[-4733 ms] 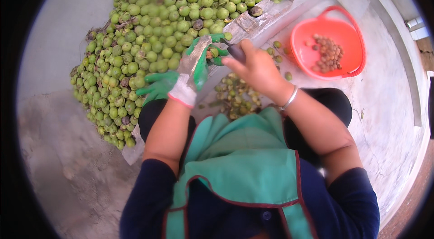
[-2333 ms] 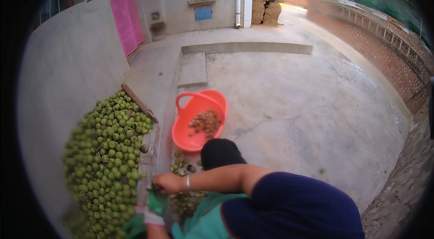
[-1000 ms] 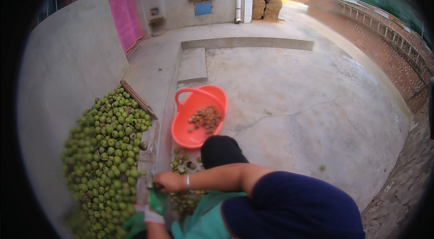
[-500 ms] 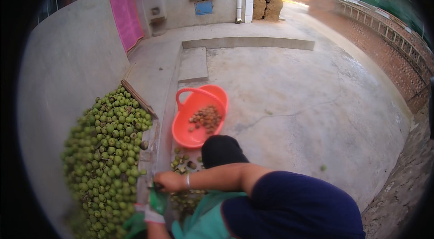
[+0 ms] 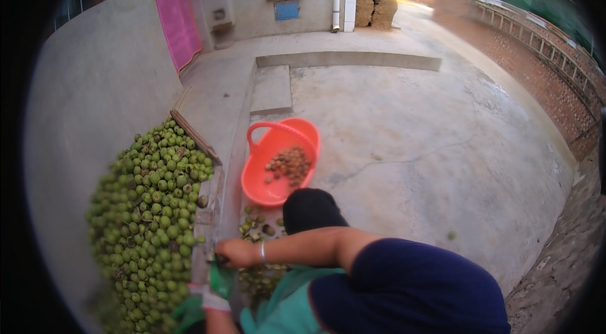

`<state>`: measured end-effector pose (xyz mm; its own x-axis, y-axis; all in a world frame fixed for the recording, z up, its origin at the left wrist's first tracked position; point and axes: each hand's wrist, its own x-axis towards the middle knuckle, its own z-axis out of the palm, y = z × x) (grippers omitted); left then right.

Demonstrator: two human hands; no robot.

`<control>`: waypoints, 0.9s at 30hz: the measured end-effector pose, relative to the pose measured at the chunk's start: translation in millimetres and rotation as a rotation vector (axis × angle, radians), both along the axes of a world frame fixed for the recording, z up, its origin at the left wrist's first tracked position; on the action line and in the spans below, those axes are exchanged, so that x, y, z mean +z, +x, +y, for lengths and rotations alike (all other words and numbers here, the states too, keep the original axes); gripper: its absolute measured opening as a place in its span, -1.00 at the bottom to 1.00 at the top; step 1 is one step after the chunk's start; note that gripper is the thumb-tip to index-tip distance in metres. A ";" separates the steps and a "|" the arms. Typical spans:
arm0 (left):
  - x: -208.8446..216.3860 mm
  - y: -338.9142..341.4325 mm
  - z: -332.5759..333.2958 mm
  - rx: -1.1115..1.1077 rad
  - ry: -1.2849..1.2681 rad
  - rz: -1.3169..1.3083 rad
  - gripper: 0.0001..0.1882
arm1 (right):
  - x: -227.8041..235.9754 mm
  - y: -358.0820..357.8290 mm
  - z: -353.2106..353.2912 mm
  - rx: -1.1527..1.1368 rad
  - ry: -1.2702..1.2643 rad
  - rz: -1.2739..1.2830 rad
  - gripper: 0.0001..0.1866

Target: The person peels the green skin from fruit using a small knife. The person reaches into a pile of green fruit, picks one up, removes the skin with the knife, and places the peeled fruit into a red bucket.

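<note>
My right hand (image 5: 235,252), with a bangle at the wrist, reaches across my body to the left and is closed, a small dark tool tip showing at its left side. Just below it is my left hand (image 5: 214,288) in a green and white glove, fingers raised toward the right hand; what it holds is hidden. Both hands are at the edge of a big heap of green husked fruits (image 5: 148,208). Cut husk pieces (image 5: 255,228) lie on the ground beside them. An orange plastic basket (image 5: 268,189) with brown shelled nuts stands beyond my dark knee (image 5: 309,208).
A concrete wall (image 5: 95,113) backs the heap on the left, with a pink cloth (image 5: 173,5) hanging further on. A wooden board (image 5: 194,137) edges the heap. A concrete yard (image 5: 429,144) with a low step stretches ahead; a brick wall (image 5: 536,50) runs along the right.
Since 4.7 s ago the view has swung up from the hands to the yard. Over the last second the hands have stayed by the heap with hardly any movement.
</note>
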<state>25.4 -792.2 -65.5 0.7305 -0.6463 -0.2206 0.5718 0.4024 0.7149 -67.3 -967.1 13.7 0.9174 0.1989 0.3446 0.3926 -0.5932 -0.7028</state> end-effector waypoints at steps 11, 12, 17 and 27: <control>10.2 -8.8 -0.8 -0.012 0.036 -0.035 -0.54 | -0.8 10.1 -3.8 0.026 -0.053 0.030 -0.76; 14.8 -11.0 -5.2 -0.026 0.051 -0.042 -0.54 | 2.0 13.9 -10.1 0.028 -0.069 0.023 -0.76; 43.6 -27.9 -27.6 -0.079 0.134 -0.025 -0.54 | 7.8 48.6 -58.1 -0.005 -0.203 0.078 -0.77; 52.3 -12.1 -50.4 -0.020 0.185 0.117 -0.50 | -40.5 118.3 -247.6 -0.577 -0.423 0.359 -0.73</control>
<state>13.3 -842.6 -13.1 0.6804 -0.6012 -0.4190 0.6618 0.2585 0.7037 51.0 -1214.7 -26.8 0.9560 -0.2932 0.0098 -0.2652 -0.8780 -0.3984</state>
